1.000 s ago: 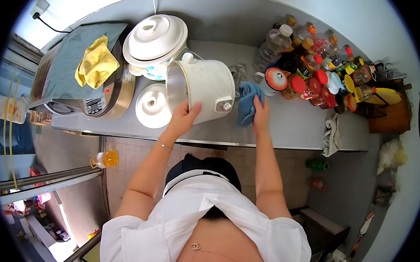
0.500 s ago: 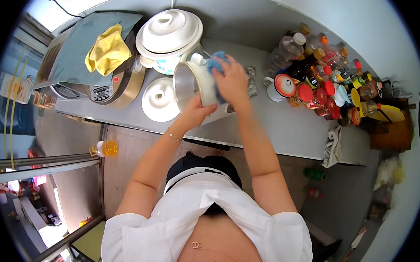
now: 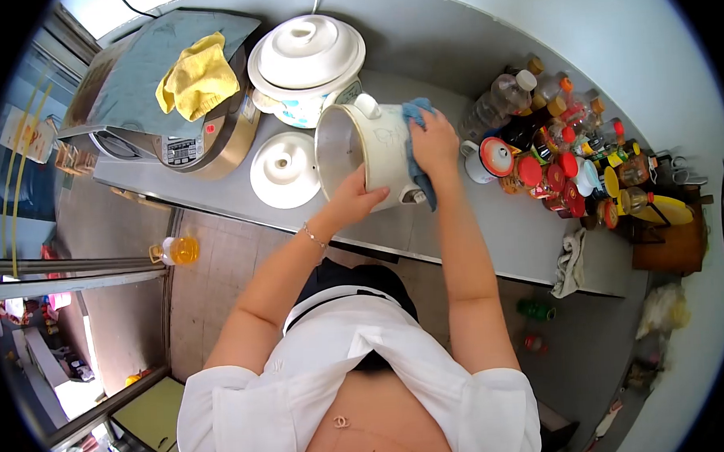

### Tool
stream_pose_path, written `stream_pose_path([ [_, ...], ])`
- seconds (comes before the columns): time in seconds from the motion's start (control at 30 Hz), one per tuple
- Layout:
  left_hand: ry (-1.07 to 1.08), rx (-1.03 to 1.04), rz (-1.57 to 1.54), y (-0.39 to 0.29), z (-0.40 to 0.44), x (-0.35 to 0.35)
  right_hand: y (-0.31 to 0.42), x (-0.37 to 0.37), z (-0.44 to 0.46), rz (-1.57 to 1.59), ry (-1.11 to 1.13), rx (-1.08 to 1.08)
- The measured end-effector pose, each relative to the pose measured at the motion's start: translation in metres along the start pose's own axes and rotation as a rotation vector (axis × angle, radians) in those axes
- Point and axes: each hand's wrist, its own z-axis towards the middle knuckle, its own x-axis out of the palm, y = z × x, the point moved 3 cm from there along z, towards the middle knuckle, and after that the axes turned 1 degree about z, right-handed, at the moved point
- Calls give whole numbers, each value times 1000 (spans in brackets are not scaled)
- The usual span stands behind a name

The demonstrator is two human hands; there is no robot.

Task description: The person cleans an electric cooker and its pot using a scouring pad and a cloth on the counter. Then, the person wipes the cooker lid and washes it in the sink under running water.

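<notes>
A white pot [image 3: 388, 144] with small side handles is tipped on its side over the counter, its mouth facing left. My left hand [image 3: 356, 198] grips the near part of its rim, thumb outside and fingers reaching inside. My right hand [image 3: 434, 144] presses a blue cloth [image 3: 415, 119] against the pot's base at the right. Part of the cloth hangs below that hand. Left of the pot, a white lid [image 3: 284, 169] with a round knob lies on the counter. Behind stands a lidded white cooker [image 3: 310, 63].
A yellow cloth [image 3: 199, 75] lies on a covered appliance [image 3: 189, 153] at the left. Several jars and bottles [image 3: 565, 169] crowd the right side, near a white mug [image 3: 480, 166]. A rag [image 3: 570, 263] hangs over the counter's front edge. An oil bottle [image 3: 184, 250] stands on the floor.
My right hand has slid the blue cloth from the pot's upper side to its base. The pot shows more of its side, and the whole view has shifted slightly.
</notes>
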Motion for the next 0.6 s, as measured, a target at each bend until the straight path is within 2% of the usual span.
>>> stream_pose_path([
  [0.07,-3,31,53,-9,-1,3,-16,-5,6,81,132,132],
  [0.17,18,154,89,2,12,4,21,-11,-37,-45,-79,-263],
  [0.27,27,161,116,22,5,1,66,-19,-69,-9,-159,-300],
  [0.3,36,158,131,23,7,-1,56,-17,-63,-60,-198,-242],
  [0.37,68,8,140,10,-1,1,20,-11,-42,-162,-254,-136],
  [0.4,82,-72,143,7,-9,2,4,-13,-32,-95,-168,12],
  [0.43,74,-31,128,11,-9,1,-13,-16,-20,-29,-92,151],
  [0.5,70,52,93,27,-9,0,-58,-5,-10,274,4,356],
  [0.6,117,-26,-11,11,-22,-9,-90,17,-23,754,27,515],
])
